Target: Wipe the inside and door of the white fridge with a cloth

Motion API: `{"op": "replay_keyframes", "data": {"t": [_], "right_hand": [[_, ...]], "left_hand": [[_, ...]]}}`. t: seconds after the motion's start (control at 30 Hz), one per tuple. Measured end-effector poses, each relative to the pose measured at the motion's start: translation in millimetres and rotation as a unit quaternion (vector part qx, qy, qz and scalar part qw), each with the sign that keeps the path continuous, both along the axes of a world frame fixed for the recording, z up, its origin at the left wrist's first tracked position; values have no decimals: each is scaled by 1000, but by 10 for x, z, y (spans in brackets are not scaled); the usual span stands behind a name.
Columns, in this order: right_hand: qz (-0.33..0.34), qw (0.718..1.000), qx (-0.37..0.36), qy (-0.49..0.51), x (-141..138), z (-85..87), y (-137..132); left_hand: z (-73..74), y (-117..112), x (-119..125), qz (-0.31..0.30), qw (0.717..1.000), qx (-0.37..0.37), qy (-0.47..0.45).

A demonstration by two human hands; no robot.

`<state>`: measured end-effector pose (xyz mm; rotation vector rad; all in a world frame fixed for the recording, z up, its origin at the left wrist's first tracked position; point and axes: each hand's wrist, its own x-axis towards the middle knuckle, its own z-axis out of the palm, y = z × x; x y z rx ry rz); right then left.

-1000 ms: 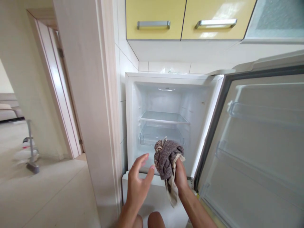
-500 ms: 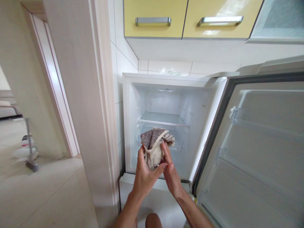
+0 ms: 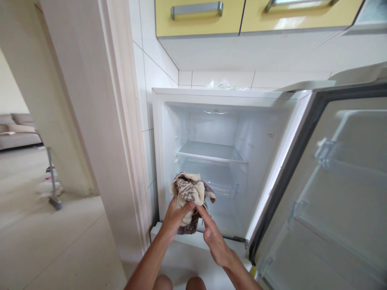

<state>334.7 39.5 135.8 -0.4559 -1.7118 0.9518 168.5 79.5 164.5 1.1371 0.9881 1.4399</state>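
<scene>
A bunched cloth [image 3: 190, 191], cream with a grey-brown pattern, is held in front of the open fridge [image 3: 231, 96]. My left hand [image 3: 175, 217] is closed around its lower left side, with the thumb lying across the front. From the right, my right hand [image 3: 213, 237] reaches in with its index finger pressing the cloth near that thumb; its other fingers are partly hidden. Behind the cloth, inside the fridge, are a glass shelf [image 3: 211, 151] and a clear drawer or tray [image 3: 222, 187].
The fridge door [image 3: 347, 181] stands wide on the right, with clear racks inside. Yellow cupboards [image 3: 199, 24] hang overhead. At left is a door frame [image 3: 121, 121]; beyond it are a broom [image 3: 54, 197], white bags [image 3: 45, 187] and a sofa [image 3: 19, 137].
The cloth has been turned and bunched, so more of its patterned side faces me. Both hands have moved slightly lower, and the view has come closer to the fridge.
</scene>
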Motion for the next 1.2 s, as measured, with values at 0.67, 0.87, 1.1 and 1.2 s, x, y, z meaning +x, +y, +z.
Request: {"op": "replay_keyframes", "data": {"t": [0.67, 0.87, 1.1, 1.2], "right_hand": [[-258, 957, -99, 87, 320, -837, 410], [-326, 945, 23, -9, 195, -791, 594], [-391, 889, 163, -176, 180, -933, 1086], [-424, 848, 209, -240, 153, -931, 1283]], "left_hand": [[459, 1250, -591, 287, 705, 393, 515], [491, 1594, -499, 115, 554, 397, 723], [489, 2011, -329, 72, 480, 338, 806], [457, 2213, -292, 60, 478, 337, 809]]}}
